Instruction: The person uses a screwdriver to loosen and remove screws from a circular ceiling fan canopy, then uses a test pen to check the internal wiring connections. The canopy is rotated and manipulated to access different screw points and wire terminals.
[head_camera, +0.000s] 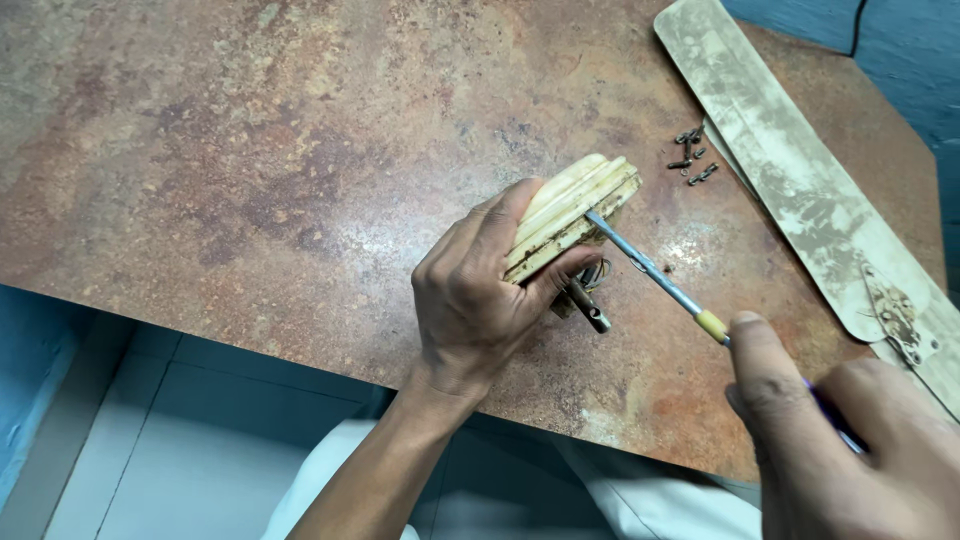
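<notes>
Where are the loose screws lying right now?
In the head view, the loose screws lie on the tabletop at upper right, beside the fan blade, beyond the screwdriver tip.

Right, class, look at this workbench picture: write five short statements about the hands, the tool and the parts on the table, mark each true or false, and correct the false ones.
1. The left hand grips a cream ribbed housing. True.
2. The right hand holds a hammer. False: it holds a screwdriver, its tip at the housing.
3. A small heap of screws lies on the table. True.
4. The screws lie left of the housing. False: they lie to its upper right, beside a dusty fan blade.
5. The table top is plain white. False: it is mottled rusty brown.
</notes>
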